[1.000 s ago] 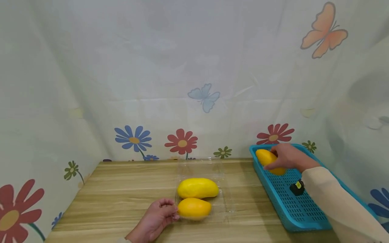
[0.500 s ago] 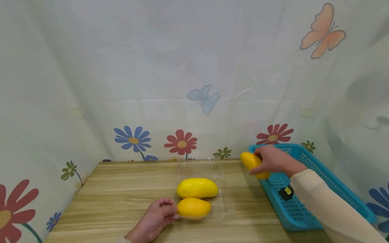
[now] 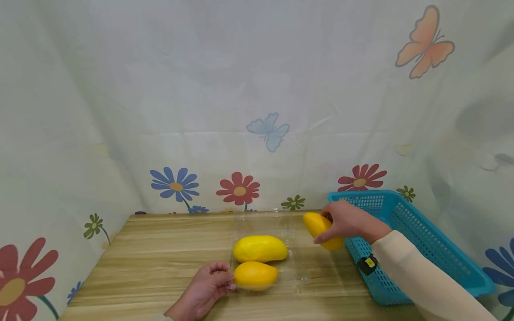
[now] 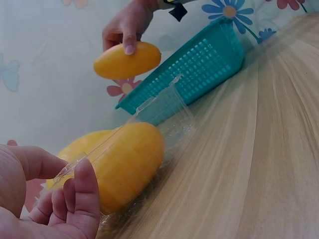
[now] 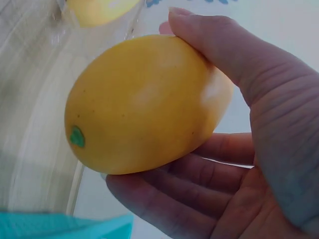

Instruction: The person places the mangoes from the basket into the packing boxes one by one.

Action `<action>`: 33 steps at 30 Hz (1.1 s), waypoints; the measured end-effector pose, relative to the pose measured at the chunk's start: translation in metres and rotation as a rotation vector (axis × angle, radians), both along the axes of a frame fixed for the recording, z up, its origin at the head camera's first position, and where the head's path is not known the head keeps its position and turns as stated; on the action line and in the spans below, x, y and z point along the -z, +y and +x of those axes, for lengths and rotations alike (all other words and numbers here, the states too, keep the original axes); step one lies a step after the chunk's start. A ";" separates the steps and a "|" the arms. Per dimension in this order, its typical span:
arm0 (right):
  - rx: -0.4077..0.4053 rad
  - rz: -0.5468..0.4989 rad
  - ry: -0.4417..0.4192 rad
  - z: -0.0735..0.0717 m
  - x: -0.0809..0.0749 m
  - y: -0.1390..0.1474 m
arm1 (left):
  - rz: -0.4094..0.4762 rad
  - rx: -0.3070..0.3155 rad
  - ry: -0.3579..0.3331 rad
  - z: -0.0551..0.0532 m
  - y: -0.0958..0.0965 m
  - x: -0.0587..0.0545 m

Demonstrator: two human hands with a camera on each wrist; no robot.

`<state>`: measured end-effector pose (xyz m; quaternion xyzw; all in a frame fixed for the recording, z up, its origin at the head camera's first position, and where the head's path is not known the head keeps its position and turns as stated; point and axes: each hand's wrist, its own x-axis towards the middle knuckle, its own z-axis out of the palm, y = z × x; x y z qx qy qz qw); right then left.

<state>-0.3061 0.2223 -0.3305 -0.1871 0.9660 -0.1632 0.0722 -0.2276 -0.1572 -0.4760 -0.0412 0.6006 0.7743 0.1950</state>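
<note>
My right hand grips a yellow mango in the air, between the basket and the clear box. A small green stem end shows on that mango in the right wrist view. Near the table's middle lies a clear plastic box with its lid folded back. Two more yellow fruits are inside: a longer mango behind and a shorter, more orange mango in front. At the box's near left corner, my left hand pinches the plastic edge between thumb and fingers, as the left wrist view confirms.
A blue perforated basket stands on the right of the wooden table, under my right forearm. Behind the table hangs a pale curtain printed with flowers and butterflies. A black device is strapped to my right wrist.
My right hand has carried the mango leftward out from over the basket, toward the clear box. The left hand and the two mangoes in the box have stayed put.
</note>
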 end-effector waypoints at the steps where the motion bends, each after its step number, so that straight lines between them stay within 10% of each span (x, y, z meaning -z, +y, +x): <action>1: -0.002 -0.006 -0.007 0.002 0.001 -0.003 | 0.001 0.000 -0.001 0.000 0.000 0.000; 33: 0.182 -0.169 -0.116 0.024 0.038 -0.081 | 0.000 -0.011 -0.007 0.001 0.000 0.001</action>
